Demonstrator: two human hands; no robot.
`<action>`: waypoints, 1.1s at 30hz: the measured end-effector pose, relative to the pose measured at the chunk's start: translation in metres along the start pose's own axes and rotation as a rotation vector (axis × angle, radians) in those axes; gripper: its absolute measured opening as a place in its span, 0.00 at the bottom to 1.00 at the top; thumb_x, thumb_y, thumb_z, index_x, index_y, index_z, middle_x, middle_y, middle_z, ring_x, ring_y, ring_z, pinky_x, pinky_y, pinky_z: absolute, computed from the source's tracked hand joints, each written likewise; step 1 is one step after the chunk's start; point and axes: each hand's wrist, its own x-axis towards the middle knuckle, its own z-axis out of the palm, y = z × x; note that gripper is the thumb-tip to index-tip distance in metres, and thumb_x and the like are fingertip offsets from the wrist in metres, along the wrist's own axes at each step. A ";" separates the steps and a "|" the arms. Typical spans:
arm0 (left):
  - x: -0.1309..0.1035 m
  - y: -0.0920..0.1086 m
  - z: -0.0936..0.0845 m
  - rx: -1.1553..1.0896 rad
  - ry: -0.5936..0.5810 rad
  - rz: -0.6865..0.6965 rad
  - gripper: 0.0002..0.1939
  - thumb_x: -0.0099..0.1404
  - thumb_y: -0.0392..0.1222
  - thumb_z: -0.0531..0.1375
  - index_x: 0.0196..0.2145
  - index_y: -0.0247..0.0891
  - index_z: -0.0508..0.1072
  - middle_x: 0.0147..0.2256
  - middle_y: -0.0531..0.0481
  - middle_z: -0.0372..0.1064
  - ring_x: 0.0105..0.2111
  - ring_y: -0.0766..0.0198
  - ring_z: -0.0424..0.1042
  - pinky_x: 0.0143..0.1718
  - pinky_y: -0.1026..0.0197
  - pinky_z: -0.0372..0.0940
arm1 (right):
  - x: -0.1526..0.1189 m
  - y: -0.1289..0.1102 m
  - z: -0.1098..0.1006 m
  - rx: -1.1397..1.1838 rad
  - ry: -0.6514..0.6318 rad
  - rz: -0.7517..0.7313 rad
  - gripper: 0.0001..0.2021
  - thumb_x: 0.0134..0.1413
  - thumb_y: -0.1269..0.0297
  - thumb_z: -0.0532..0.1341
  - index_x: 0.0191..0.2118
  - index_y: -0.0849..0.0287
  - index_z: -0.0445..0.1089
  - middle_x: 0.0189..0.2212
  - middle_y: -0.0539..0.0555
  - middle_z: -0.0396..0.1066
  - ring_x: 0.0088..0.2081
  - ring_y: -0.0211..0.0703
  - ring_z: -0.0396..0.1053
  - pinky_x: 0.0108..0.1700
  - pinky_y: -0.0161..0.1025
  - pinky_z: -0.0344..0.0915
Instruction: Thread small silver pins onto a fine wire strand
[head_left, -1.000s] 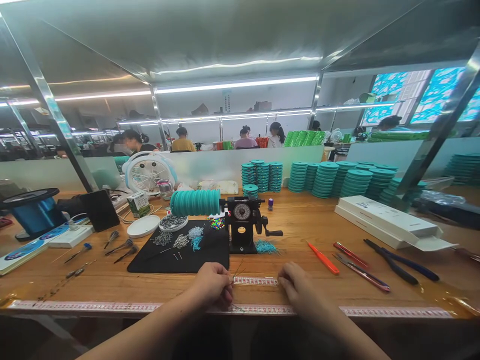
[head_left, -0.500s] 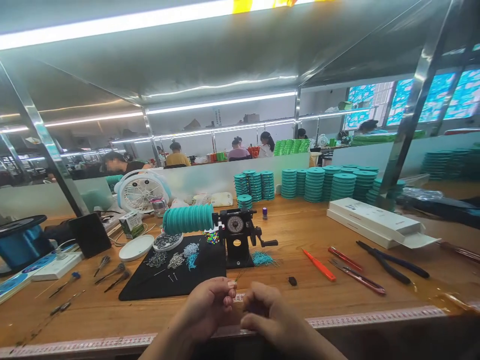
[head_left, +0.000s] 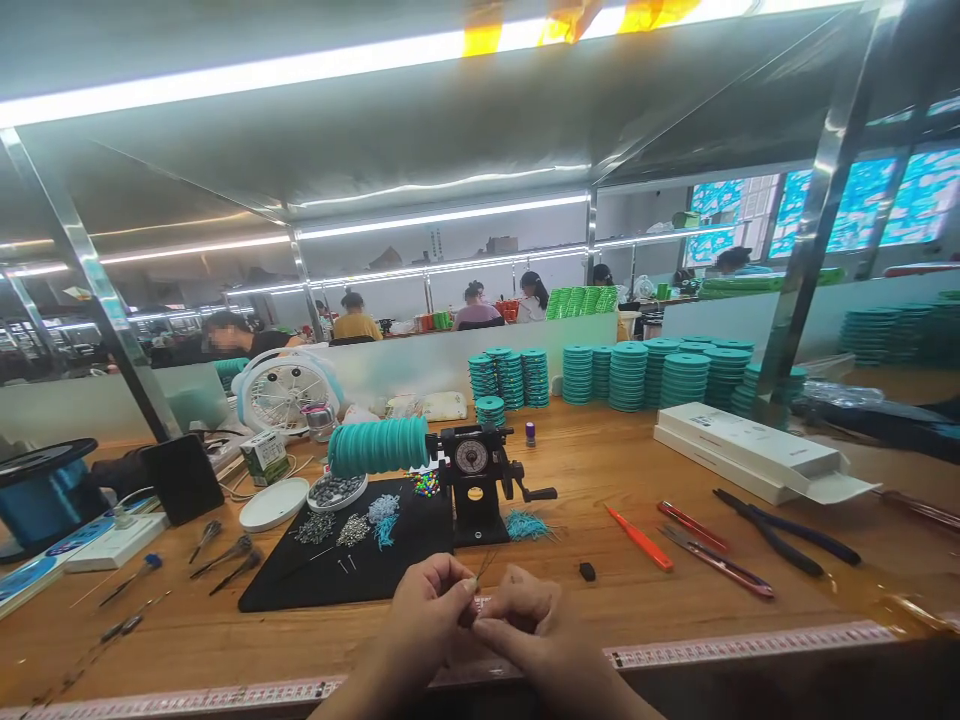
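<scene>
Low over the table's front edge, my left hand (head_left: 427, 610) pinches a thin dark strand (head_left: 484, 568) whose ends stick up past the fingertips. Whether it is line or wire I cannot make out. Close against it, my right hand (head_left: 529, 622) has thumb and forefinger pressed together; what lies between them is hidden. Just beyond the hands stands a black hand-cranked winder (head_left: 477, 480) with a dial. Its shaft carries a row of teal spools (head_left: 379, 445). Teal thread pieces (head_left: 528, 525) lie at its foot.
A black mat (head_left: 300, 580) bears small metal parts, beads and a dish (head_left: 337, 490). To the right lie an orange tool (head_left: 640, 538), scissors (head_left: 716, 560) and pliers (head_left: 784, 530). Stacked teal spools (head_left: 628, 378) stand behind. A tape measure (head_left: 750, 640) runs along the front edge.
My right hand has moved left to meet the left hand, and its thumb and forefinger have come together. The strand now stands out above the left fingertips. The view has shifted slightly.
</scene>
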 end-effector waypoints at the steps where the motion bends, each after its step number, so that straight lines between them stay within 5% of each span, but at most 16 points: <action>1: 0.000 -0.001 0.000 -0.010 0.016 0.001 0.12 0.43 0.40 0.69 0.19 0.34 0.69 0.14 0.54 0.68 0.17 0.71 0.64 0.21 0.69 0.56 | -0.002 0.002 0.004 -0.131 0.008 -0.082 0.09 0.49 0.66 0.61 0.23 0.57 0.77 0.23 0.49 0.61 0.29 0.40 0.63 0.31 0.36 0.59; 4: 0.000 -0.003 -0.002 -0.079 0.037 -0.068 0.11 0.45 0.41 0.67 0.21 0.36 0.67 0.15 0.56 0.66 0.18 0.69 0.65 0.18 0.70 0.53 | -0.006 0.014 0.014 -0.549 0.008 -0.353 0.11 0.51 0.72 0.57 0.25 0.57 0.76 0.24 0.52 0.61 0.29 0.42 0.63 0.30 0.37 0.58; 7: -0.001 -0.002 -0.006 -0.144 0.013 -0.149 0.10 0.43 0.36 0.65 0.22 0.36 0.66 0.17 0.57 0.64 0.19 0.71 0.65 0.19 0.71 0.53 | -0.008 0.026 0.015 -0.745 0.006 -0.419 0.13 0.53 0.74 0.54 0.28 0.58 0.75 0.25 0.55 0.64 0.30 0.45 0.64 0.31 0.39 0.58; 12: 0.000 0.001 -0.012 -0.112 -0.017 -0.183 0.10 0.44 0.36 0.66 0.22 0.35 0.66 0.16 0.56 0.64 0.16 0.74 0.62 0.20 0.70 0.56 | -0.009 0.027 -0.003 -0.429 0.050 -0.113 0.10 0.51 0.70 0.58 0.41 0.60 0.69 0.32 0.54 0.67 0.33 0.45 0.66 0.36 0.39 0.64; 15: 0.005 -0.004 -0.014 -0.003 0.008 -0.181 0.10 0.45 0.37 0.66 0.21 0.36 0.66 0.14 0.56 0.64 0.14 0.72 0.62 0.18 0.70 0.54 | -0.007 0.022 -0.016 -0.440 0.109 0.028 0.07 0.55 0.69 0.54 0.39 0.61 0.66 0.34 0.56 0.67 0.35 0.46 0.67 0.40 0.41 0.64; 19: 0.012 -0.009 -0.017 0.226 0.068 -0.167 0.08 0.48 0.31 0.61 0.17 0.37 0.65 0.10 0.56 0.62 0.10 0.70 0.62 0.14 0.69 0.53 | -0.003 0.022 -0.029 -0.606 0.054 0.118 0.11 0.57 0.72 0.50 0.28 0.59 0.66 0.34 0.57 0.68 0.36 0.47 0.68 0.40 0.43 0.62; 25: 0.016 -0.005 -0.010 0.488 0.107 -0.200 0.13 0.50 0.24 0.54 0.15 0.38 0.64 0.06 0.57 0.59 0.08 0.66 0.60 0.09 0.68 0.52 | -0.003 0.026 -0.044 -0.655 0.067 0.219 0.10 0.56 0.71 0.51 0.27 0.59 0.66 0.33 0.56 0.68 0.37 0.47 0.67 0.39 0.42 0.60; 33: 0.014 0.001 -0.005 0.567 0.092 -0.253 0.14 0.50 0.25 0.54 0.14 0.39 0.62 0.06 0.55 0.59 0.08 0.64 0.62 0.11 0.67 0.54 | -0.005 0.034 -0.054 -0.650 0.073 0.248 0.08 0.55 0.70 0.51 0.26 0.57 0.62 0.31 0.55 0.66 0.35 0.47 0.65 0.38 0.43 0.59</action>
